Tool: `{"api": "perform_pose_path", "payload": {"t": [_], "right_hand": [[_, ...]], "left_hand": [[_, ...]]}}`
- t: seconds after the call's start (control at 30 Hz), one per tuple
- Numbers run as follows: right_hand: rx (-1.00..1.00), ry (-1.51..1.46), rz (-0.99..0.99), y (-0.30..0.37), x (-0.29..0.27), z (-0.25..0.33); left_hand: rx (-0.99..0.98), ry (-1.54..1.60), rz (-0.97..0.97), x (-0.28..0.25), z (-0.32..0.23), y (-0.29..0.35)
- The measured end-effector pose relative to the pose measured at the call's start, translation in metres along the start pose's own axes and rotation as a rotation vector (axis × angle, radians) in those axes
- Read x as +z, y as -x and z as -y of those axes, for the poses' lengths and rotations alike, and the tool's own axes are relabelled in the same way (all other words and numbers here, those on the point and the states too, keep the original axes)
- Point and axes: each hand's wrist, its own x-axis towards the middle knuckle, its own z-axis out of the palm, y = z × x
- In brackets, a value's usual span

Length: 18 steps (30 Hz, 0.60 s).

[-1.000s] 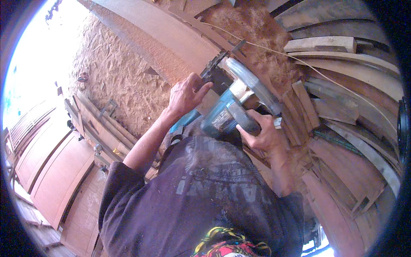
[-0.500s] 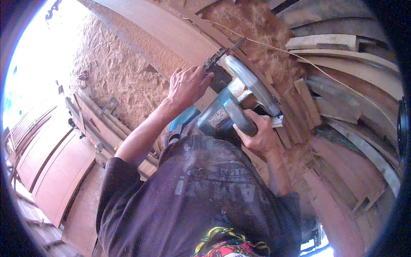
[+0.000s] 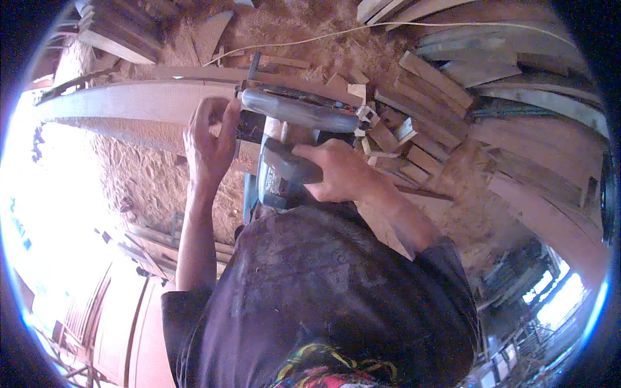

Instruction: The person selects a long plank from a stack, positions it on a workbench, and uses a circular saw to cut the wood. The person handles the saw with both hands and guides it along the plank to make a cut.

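Observation:
A blue-and-grey circular saw [image 3: 294, 139] sits on a long pale wooden plank [image 3: 129, 103] that runs across the upper left. My right hand [image 3: 339, 171] is shut on the saw's rear handle. My left hand [image 3: 210, 139] grips the saw's front knob at its left side. The curved metal blade guard [image 3: 301, 110] lies along the top of the saw. My dark shirt [image 3: 323, 291] fills the lower middle of the view and hides the lower part of the saw.
Sawdust [image 3: 155, 174] covers the ground below the plank. Short wood offcuts [image 3: 414, 129] lie piled right of the saw, with longer boards [image 3: 530, 149] stacked beyond. A pale cord [image 3: 362, 29] runs across the top. Reddish panels [image 3: 129, 330] stand at lower left.
The view has swung, so the plank and saw now sit higher and more level. Both hands have stayed on the saw, which has travelled along the plank.

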Motion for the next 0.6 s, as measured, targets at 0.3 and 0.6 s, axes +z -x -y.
{"api": "perform_pose_path", "payload": {"t": [0.3, 0.6], "right_hand": [[0.003, -0.038, -0.037, -0.001, 0.003, 0.01], [-0.027, -0.062, -0.038, 0.0, 0.001, 0.011]], "left_hand": [[0.419, -0.207, 1.057, 0.082, -0.082, -0.098], [0.505, -0.415, 1.312, 0.115, -0.099, -0.108]]}}
